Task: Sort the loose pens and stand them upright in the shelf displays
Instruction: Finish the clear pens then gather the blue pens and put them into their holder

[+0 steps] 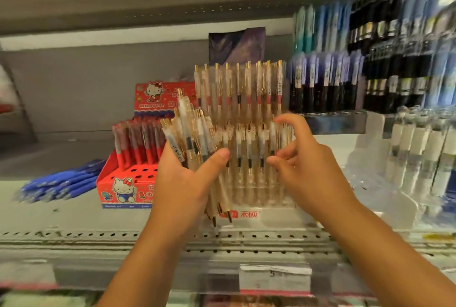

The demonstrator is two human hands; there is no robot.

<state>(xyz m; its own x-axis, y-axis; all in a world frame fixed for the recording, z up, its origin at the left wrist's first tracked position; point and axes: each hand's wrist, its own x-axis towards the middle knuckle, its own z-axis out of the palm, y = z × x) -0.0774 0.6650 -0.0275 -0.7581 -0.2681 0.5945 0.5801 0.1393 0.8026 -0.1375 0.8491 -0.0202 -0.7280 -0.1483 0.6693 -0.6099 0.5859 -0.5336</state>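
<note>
Pens [191,138], clear with gold clips, stood almost upright in a bundle gripped by the left hand [187,183], buttons up, tips down, tops leaning slightly left. The right hand [303,166] curled its fingers at the front row of the clear display [266,195] on the shelf [61,215]; blur hid whether it pinched one.

Held in the left grip [182,178], the bundle of clear gold-clipped plastic pens [195,148] is before the clear acrylic tiered display [246,99] on the grey metal shelf [49,215], which stands behind both grips, with the red cardboard pen box [118,183] left of that grip, the loose blue plastic pens [61,183] farther left, and the racks of dark pens [345,79] beyond the right grip [303,158] to its right.
</note>
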